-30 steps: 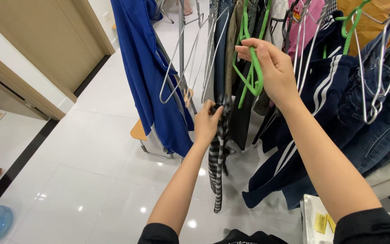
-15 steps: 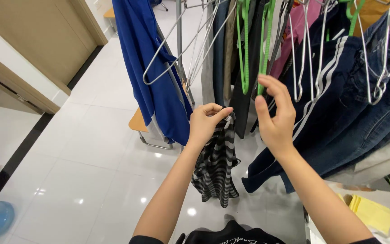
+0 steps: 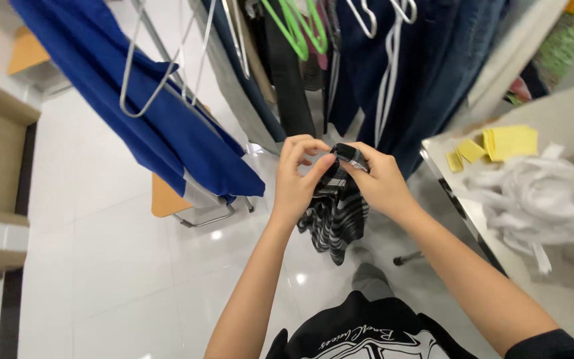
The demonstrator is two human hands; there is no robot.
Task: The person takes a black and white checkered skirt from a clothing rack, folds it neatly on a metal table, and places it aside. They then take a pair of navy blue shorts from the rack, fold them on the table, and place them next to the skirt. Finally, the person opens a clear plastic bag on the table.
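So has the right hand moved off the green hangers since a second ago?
Yes. The right hand dropped from the green hangers to the striped garment, meeting the left hand.

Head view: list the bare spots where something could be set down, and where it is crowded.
Bare white floor lies left of the left hand, below the blue garment. The table has a free strip at its near end. It is crowded at the rack, and where the right hand holds the striped garment; white straps and yellow notes fill the table's far end.

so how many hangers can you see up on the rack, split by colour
green plastic hangers: 2
white hangers: 2
bare metal wire hangers: 2
total: 6, though more may hide among the hung clothes
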